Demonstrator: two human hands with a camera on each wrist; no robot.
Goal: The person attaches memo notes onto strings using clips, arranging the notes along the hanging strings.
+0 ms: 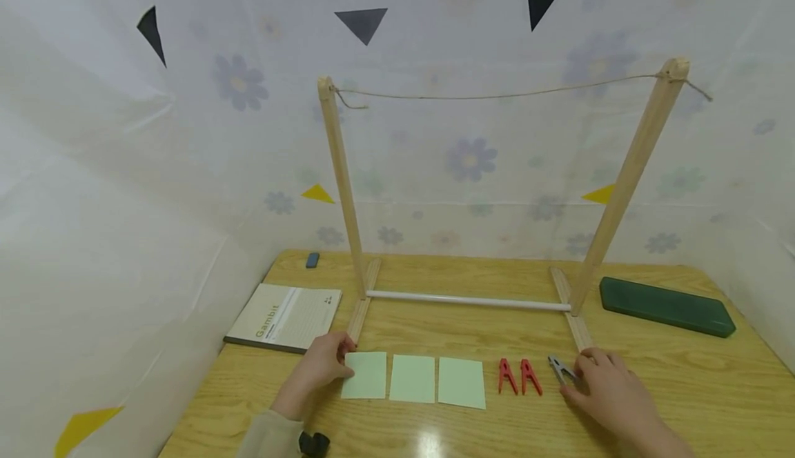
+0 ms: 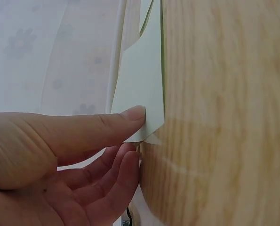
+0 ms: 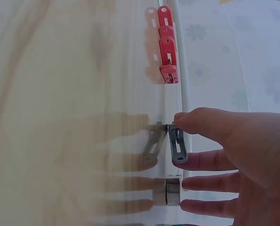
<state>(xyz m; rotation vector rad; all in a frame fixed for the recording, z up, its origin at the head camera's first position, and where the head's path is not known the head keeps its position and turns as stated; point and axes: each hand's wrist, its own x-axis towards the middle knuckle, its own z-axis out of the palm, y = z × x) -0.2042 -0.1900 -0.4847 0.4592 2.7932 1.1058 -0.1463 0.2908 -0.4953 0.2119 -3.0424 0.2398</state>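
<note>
Three pale green paper squares lie in a row: a left one, a middle one and a right one. My left hand pinches the left square at its left edge; in the left wrist view the thumb lies over the paper, and the index fingertip is hidden. Two red clothespins lie to the right of the squares. Beside them is a grey clothespin, held on the tabletop between thumb and index finger of my right hand. The other right fingers are stretched out in the right wrist view.
Behind the squares stands a wooden frame with two posts, a string across the top and a white rod low down. A notebook and small blue block lie left, a dark green case right.
</note>
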